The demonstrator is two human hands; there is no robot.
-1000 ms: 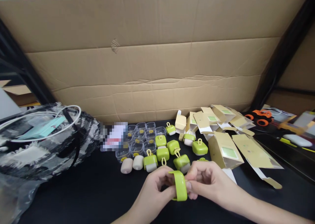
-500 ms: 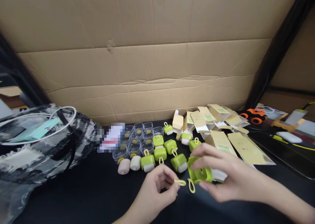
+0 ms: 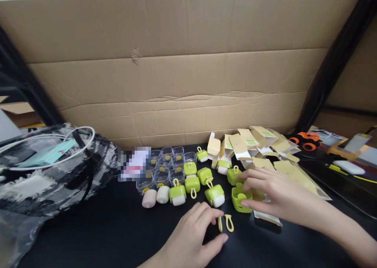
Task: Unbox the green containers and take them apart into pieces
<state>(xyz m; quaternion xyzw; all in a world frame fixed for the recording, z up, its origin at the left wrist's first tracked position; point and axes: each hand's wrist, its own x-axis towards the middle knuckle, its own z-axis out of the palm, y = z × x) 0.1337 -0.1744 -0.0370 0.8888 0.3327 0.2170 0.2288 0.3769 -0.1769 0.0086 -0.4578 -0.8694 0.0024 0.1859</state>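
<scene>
My right hand [image 3: 275, 195] rests on the black table with its fingertips on a green plastic shell [image 3: 239, 199] lying open side up. My left hand [image 3: 196, 232] lies palm down nearer to me, fingers apart, its fingertips beside two small yellow loops [image 3: 226, 223] on the table. Behind both hands stand several green shells with white pads and yellow loops [image 3: 215, 194], plus two bare white pads [image 3: 156, 196].
Clear plastic cups [image 3: 171, 164] are grouped behind the green pieces. Folded kraft paper boxes [image 3: 259, 144] are piled to the right. A patterned bag with a white cable [image 3: 50, 170] fills the left. A cardboard wall [image 3: 182, 64] stands behind. An orange toy vehicle [image 3: 306, 138] sits far right.
The green shell I held in both hands went to my right hand, then down onto the table. My left hand laid the yellow loop down and flattened out.
</scene>
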